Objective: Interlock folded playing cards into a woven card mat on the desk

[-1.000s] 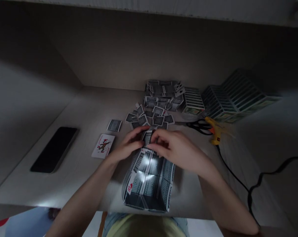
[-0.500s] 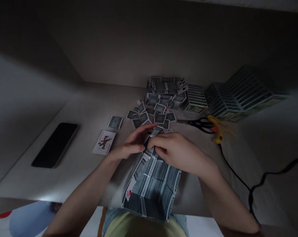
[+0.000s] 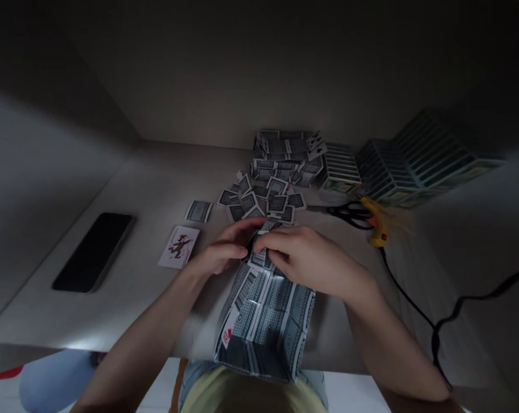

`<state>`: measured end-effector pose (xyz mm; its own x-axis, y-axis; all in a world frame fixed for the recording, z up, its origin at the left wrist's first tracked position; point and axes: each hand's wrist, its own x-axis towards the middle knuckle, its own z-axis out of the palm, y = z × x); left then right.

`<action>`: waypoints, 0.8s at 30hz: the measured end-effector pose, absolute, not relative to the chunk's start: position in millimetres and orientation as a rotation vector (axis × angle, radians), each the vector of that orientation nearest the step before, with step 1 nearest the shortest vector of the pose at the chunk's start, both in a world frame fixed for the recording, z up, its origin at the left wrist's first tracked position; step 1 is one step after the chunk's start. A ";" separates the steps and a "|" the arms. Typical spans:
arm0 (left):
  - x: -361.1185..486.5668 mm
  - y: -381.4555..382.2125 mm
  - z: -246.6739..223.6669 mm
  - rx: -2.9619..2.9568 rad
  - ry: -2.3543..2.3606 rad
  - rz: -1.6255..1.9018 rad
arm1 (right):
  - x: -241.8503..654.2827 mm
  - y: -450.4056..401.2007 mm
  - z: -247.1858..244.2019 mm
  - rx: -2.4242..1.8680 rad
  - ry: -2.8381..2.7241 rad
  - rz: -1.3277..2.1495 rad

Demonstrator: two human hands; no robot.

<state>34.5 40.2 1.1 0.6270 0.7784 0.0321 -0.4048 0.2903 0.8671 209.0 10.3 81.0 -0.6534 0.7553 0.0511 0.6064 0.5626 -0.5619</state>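
hands [image 3: 305, 258] hemmed in — loose playing cards [image 3: 259, 201] ahead, card structure [image 3: 263, 324] beneath, room left toward the phone [image 3: 92, 252], scissors [image 3: 349, 215] right

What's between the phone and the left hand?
Head view: a joker playing card lies between the phone and the left hand.

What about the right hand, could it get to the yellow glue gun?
Probably yes. The right hand sits close to the yellow glue gun, and nothing stands between them. It would have to let go of the joined playing cards first.

Playing cards [image 3: 268, 321]: blue-grey lattice backs, white borders. Joker card [image 3: 179, 246]: white, red jester. Glue gun [image 3: 378, 228]: yellow, orange.
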 end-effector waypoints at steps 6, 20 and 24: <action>32.5 42.9 -3.1 1.004 0.415 0.793 | 213.5 14.9 83.8 -1.039 -2.490 0.865; 25.0 38.9 -7.4 1.047 0.279 0.655 | 214.9 9.5 85.4 -1.208 -2.446 0.871; 26.7 40.0 -10.2 1.054 0.299 0.646 | 217.7 13.8 85.4 -1.204 -2.345 1.061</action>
